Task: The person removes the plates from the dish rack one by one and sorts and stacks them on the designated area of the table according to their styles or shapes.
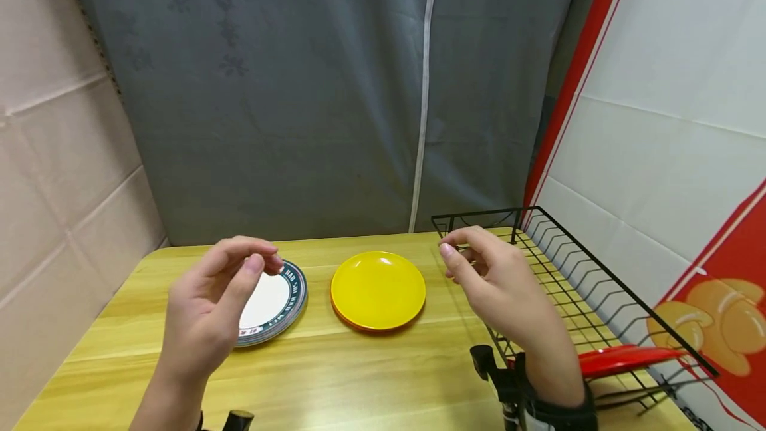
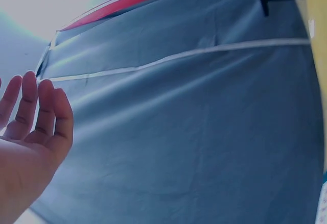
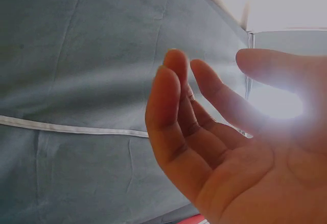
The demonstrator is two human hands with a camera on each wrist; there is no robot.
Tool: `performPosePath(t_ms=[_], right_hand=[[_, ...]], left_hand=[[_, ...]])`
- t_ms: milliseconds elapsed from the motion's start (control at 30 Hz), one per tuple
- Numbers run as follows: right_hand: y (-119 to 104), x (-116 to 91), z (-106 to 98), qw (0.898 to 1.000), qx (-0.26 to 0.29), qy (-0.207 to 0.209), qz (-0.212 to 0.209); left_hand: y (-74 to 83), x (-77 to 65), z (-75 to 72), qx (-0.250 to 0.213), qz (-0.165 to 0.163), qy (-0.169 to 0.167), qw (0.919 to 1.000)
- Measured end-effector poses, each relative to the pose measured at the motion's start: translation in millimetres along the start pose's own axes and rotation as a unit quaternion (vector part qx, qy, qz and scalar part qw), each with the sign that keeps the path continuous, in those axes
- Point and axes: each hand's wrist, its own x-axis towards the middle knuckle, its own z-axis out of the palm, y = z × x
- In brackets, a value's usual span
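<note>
My left hand [image 1: 209, 304] is raised in front of a stack of white plates [image 1: 263, 304] with a dark patterned rim, overlapping them in the head view. Its fingers are loosely bent, with nothing between them. A yellow plate [image 1: 378, 290] lies mid-table, an orange-red edge showing beneath it. To its right, my right hand [image 1: 503, 278] hovers by the black wire rack [image 1: 589, 251], fingers relaxed and holding nothing. In the right wrist view the palm [image 3: 245, 183] is bare, with thumb and fingers apart. A red plate [image 1: 622, 359] sits in the rack's near end, partly hidden by my wrist.
The wooden table [image 1: 359, 378] ends at a grey curtain [image 1: 287, 118] behind. A pale wall covering [image 1: 60, 151] closes the left side. On the right, close beside the rack, stands a white and red printed covering [image 1: 658, 118].
</note>
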Motion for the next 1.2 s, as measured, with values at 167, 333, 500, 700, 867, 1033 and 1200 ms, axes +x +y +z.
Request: performPosePath(t_ms=[167, 333, 500, 700, 867, 1033, 1200], right_hand=[[0, 1, 1, 1.000, -0.008, 0.000, -0.012], [0, 0, 2, 1.000, -0.017, -0.004, -0.021], [0, 1, 3, 0.999, -0.019, -0.008, -0.036], [0, 1, 4, 0.999, -0.018, -0.019, -0.039], [-2, 2, 7, 0.999, -0.030, -0.029, -0.027], [-8, -7, 4, 0.997, -0.040, -0.001, -0.070], [-21, -34, -15, 0.984, -0.064, 0.045, -0.161]], left_hand=[[6.4, 2.9, -4.9, 0.009, 0.037, 0.019, 0.9991], [8.3, 4.9, -3.9, 0.091, 0.043, 0.024, 0.9946], [9.4, 5.1, -3.9, 0.118, 0.048, 0.026, 0.9915], [7.3, 4.3, -2.7, 0.102, 0.048, 0.023, 0.9934], [6.5, 4.4, -1.8, 0.117, 0.047, 0.009, 0.9920], [10.0, 4.0, -1.3, 0.147, 0.035, -0.005, 0.9886], [12.3, 4.6, -0.1, 0.164, 0.019, -0.020, 0.9860]])
